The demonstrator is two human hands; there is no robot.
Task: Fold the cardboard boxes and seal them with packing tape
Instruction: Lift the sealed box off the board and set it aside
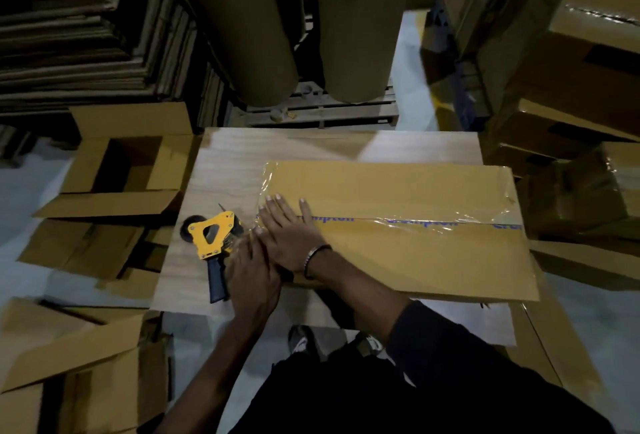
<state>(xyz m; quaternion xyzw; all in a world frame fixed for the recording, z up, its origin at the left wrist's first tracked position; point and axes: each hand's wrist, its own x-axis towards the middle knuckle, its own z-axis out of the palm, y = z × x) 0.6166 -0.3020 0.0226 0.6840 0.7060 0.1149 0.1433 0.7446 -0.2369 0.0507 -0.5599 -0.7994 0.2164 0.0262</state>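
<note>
The taped cardboard box (398, 225) is laid long-axis left to right on the plywood table (225, 170), its left end pressed flat-fingered by the right hand (287, 236), the left hand (254, 267) beside it, grip unclear, nearer the tape dispenser (211, 236).

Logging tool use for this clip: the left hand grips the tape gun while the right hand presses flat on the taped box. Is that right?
Not quite. In the head view the tape gun lies on the table, held by neither hand. The left hand is beside it at the box's end. The right hand does press flat on the taped box.
</note>
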